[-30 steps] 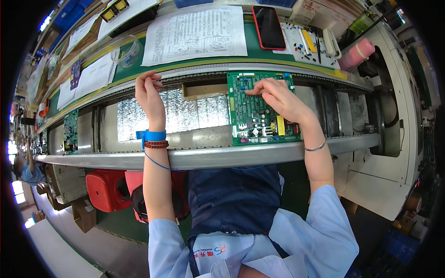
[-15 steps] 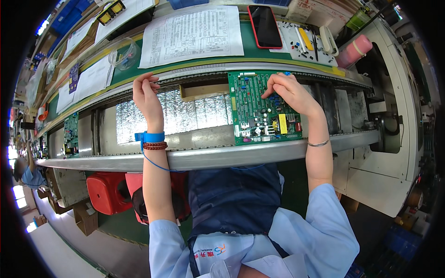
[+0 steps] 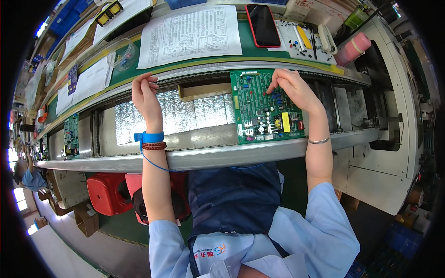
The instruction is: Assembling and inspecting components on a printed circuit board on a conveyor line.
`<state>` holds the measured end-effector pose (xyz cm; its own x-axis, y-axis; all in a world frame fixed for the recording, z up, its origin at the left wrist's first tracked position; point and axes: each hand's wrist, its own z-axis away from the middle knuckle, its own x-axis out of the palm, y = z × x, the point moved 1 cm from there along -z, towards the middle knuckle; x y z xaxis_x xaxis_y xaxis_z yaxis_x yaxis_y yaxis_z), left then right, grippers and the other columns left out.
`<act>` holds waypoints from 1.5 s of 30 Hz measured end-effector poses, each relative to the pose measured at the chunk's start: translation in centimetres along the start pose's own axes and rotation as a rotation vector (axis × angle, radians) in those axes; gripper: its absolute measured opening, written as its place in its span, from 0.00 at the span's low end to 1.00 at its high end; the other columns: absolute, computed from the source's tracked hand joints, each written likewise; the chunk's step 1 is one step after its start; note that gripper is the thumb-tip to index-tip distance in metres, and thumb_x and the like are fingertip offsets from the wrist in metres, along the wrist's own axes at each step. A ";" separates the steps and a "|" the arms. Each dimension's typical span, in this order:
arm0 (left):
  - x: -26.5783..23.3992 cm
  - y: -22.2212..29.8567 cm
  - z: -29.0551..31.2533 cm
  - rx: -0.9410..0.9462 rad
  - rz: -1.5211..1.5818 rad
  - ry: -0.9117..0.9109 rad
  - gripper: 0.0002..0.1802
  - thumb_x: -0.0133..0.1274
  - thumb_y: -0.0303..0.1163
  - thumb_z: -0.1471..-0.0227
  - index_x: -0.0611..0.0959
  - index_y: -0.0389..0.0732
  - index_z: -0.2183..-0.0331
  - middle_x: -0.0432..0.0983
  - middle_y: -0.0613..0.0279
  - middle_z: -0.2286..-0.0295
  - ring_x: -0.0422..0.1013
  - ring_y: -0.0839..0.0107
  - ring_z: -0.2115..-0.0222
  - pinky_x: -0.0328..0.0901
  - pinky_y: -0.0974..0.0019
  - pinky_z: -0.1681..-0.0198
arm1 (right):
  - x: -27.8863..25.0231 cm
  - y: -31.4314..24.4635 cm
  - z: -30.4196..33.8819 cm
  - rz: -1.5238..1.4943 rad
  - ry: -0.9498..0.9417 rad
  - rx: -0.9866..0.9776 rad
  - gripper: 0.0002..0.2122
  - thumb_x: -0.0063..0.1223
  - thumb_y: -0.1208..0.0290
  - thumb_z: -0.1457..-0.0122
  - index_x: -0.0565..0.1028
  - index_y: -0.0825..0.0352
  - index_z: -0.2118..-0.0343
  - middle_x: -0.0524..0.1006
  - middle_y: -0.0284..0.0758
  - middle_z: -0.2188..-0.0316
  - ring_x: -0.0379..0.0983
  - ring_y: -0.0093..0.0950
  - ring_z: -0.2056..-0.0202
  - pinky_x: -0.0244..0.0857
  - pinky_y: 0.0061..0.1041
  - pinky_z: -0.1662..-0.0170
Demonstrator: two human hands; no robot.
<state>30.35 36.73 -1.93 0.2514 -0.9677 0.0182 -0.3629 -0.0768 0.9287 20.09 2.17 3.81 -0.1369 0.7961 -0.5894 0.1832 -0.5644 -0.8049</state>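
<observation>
A green circuit board [image 3: 252,99] lies across the conveyor rails, crowded with small parts and a yellow-wrapped transformer [image 3: 286,122] near its front edge. Over the board's right half is my right hand [image 3: 294,90]. Its index finger is stretched down to the board near small red and blue parts, with the other fingers curled. I see nothing held in it, though its underside is hidden. My left hand [image 3: 146,99] hangs empty over the left part of the conveyor, fingers loosely bent and apart. A blue wrist strap [image 3: 152,137] with a thin cord circles that wrist.
Behind the far rail [image 3: 194,67] lie a printed sheet [image 3: 190,37], a red-edged phone [image 3: 263,25], a white tray [image 3: 301,46] of small parts and a clear cup [image 3: 121,54]. A pink bottle [image 3: 354,47] stands at right. Another board [image 3: 71,132] sits farther left.
The circuit board has shifted slightly to the right. My right index finger has moved a little up and right over it. My left hand has hardly moved.
</observation>
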 end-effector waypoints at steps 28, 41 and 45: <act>-0.5 0.5 0.1 -0.014 0.004 -0.005 0.12 0.38 0.27 0.40 0.78 0.37 0.64 0.77 0.63 0.71 0.66 0.82 0.76 0.61 0.77 0.71 | 2.4 -2.4 1.6 0.603 0.336 -0.137 0.11 0.44 0.78 0.50 0.68 0.63 0.62 0.71 0.33 0.62 0.65 0.32 0.56 0.52 0.33 0.50; -0.2 1.5 0.3 -0.002 0.024 -0.025 0.12 0.39 0.26 0.40 0.78 0.37 0.65 0.76 0.64 0.72 0.65 0.82 0.76 0.61 0.78 0.71 | 3.4 -1.5 2.4 0.799 0.529 -0.144 0.20 0.46 0.81 0.52 0.65 0.66 0.52 0.70 0.36 0.57 0.63 0.35 0.55 0.53 0.36 0.51; -0.2 1.7 0.2 -0.002 0.059 -0.024 0.12 0.39 0.26 0.41 0.78 0.36 0.65 0.76 0.63 0.72 0.65 0.82 0.76 0.61 0.77 0.71 | 3.1 -1.1 2.4 0.783 0.534 -0.079 0.20 0.46 0.81 0.52 0.65 0.67 0.53 0.70 0.36 0.58 0.63 0.35 0.55 0.53 0.36 0.52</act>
<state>29.54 36.74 -0.44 0.2079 -0.9761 0.0641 -0.3745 -0.0189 0.9270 17.10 4.76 2.68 0.5124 0.2039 -0.8342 0.1024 -0.9790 -0.1764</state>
